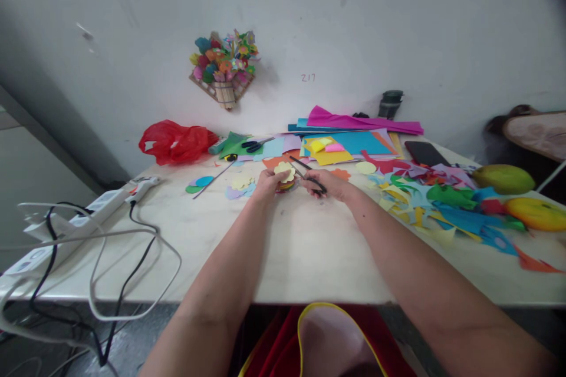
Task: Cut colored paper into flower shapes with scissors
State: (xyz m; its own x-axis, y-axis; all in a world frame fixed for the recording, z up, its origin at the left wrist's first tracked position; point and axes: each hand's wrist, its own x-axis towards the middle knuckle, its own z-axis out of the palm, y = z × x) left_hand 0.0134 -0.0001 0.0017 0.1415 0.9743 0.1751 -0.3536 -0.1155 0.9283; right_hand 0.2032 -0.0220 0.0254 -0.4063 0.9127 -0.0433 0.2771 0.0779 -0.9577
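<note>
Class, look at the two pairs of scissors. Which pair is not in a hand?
The scissors lying on green paper at the back, right of the red bag; the other pair is in the right hand.

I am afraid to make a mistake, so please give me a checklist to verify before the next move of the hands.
1. Left hand holds the pale yellow paper flower: ok.
2. Right hand grips the scissors by the handles: ok.
3. Blades apart from the left fingers: cannot tell, too small.
4. Loose paper scraps gathered together: not ok, spread at the right.
5. Power strip away from both hands: ok, far left.
</note>
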